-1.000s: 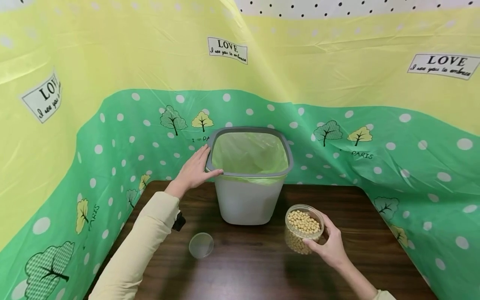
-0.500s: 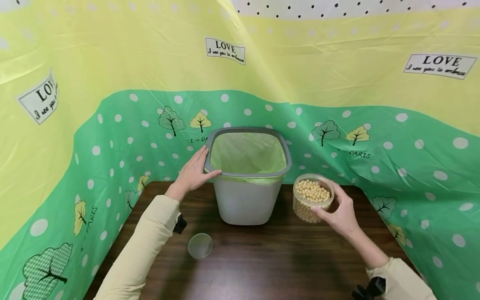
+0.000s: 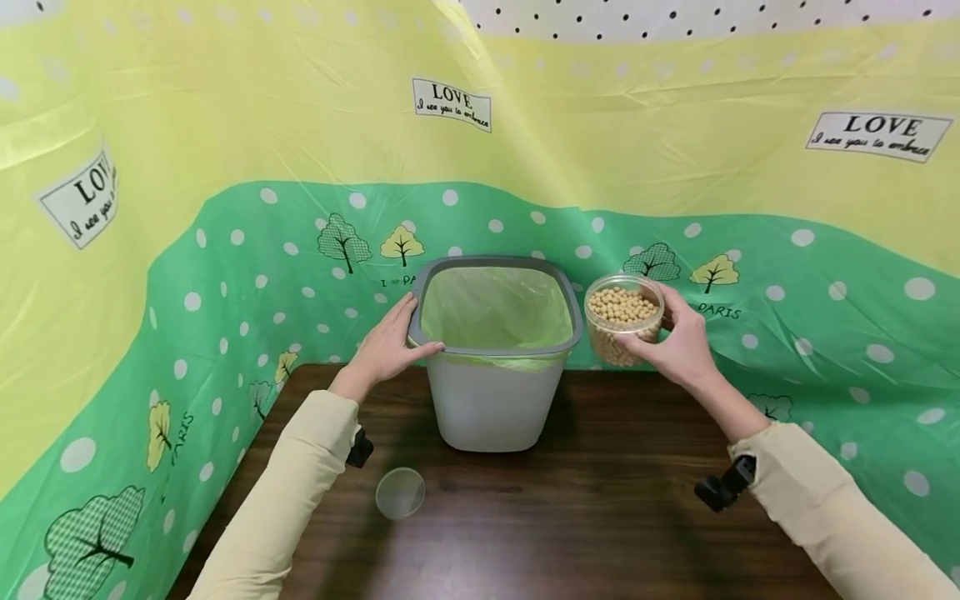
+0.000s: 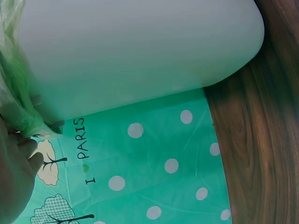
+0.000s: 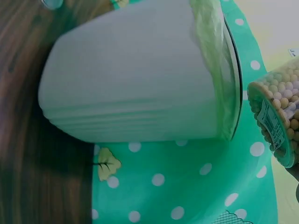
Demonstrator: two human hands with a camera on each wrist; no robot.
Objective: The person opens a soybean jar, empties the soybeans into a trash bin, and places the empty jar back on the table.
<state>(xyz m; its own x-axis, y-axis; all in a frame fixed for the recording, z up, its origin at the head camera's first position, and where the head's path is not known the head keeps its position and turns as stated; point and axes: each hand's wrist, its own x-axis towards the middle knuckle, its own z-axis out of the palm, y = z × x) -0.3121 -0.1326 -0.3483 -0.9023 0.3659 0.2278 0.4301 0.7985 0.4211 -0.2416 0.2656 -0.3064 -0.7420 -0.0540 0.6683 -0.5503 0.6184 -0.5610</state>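
Your right hand (image 3: 681, 340) grasps the clear jar (image 3: 609, 336) of soybeans (image 3: 621, 306), raised above the table (image 3: 510, 533), just right of the lined trash bin (image 3: 495, 404). Your left hand (image 3: 386, 342), fingers extended, rests unclenched against its left rim.

Clear jar (image 3: 604, 337) — open-topped, beige beans (image 3: 619, 305) inside, tilt hard to judge, raised beside lined bin (image 3: 495, 404)

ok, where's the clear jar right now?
In the head view, the clear jar is held up in the right hand, just right of the gray bin rim.
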